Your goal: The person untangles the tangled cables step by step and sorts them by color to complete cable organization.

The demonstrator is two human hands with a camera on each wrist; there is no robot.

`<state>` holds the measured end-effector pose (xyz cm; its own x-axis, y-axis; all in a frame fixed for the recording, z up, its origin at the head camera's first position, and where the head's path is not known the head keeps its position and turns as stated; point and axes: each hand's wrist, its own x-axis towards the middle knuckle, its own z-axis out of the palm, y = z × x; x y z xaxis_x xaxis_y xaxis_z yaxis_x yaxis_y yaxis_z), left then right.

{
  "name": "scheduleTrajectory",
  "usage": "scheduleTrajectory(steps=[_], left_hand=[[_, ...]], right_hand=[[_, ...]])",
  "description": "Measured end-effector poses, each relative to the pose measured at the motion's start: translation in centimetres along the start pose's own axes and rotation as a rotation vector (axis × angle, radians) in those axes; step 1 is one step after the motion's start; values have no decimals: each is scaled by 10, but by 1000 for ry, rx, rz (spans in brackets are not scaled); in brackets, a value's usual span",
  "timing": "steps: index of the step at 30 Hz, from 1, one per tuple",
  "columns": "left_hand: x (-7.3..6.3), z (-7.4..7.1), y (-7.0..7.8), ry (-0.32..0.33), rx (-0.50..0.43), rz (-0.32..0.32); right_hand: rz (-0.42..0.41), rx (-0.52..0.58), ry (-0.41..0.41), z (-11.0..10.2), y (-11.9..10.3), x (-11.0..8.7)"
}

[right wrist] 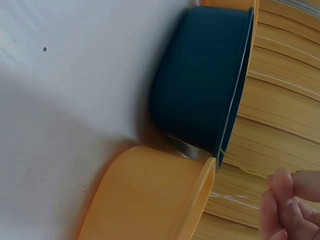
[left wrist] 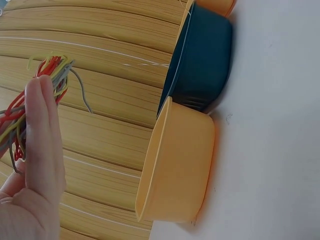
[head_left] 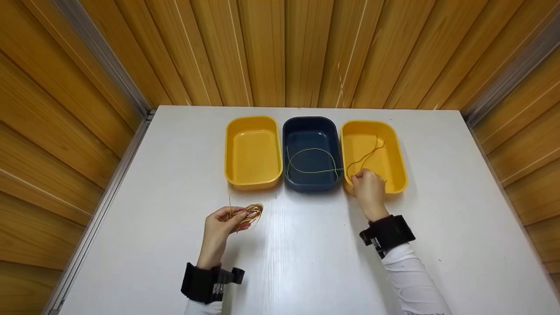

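Note:
My left hand (head_left: 221,227) holds a bundle of thin wires (head_left: 254,211) in front of the left yellow bin (head_left: 253,183). Red, yellow and grey strands show in this bundle (left wrist: 56,67) in the left wrist view, some ends sticking out. Over the near left part of the right yellow bin (head_left: 398,157), my right hand (head_left: 369,190) pinches a thin yellow wire (right wrist: 245,170) between thumb and finger. From there a yellow wire (head_left: 313,172) runs left across the dark blue bin (head_left: 311,187) in a loose loop. Thin strands (head_left: 371,153) lie in the right yellow bin.
The three bins stand in a row near the back of the white table (head_left: 297,262), the blue one in the middle. Wood-patterned panels (head_left: 262,52) rise behind the table and along both sides. Each wrist wears a black strap (head_left: 389,235) with a camera.

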<state>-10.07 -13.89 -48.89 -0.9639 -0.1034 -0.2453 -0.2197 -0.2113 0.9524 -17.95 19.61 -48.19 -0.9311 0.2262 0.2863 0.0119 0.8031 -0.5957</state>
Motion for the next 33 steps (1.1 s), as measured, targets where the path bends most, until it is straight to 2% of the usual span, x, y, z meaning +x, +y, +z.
scheduleTrajectory(steps=[9,21,33], left_hand=[[-1,0,-2,13,24,-13],[-3,-1,-3,9,16,-3],[-2,-2,-6,-17,5,-1]], right_hand=[[-32,39,27,14,3,9],[-24,52,6,32,-4,24],[5,0,-120,46,-9,38]])
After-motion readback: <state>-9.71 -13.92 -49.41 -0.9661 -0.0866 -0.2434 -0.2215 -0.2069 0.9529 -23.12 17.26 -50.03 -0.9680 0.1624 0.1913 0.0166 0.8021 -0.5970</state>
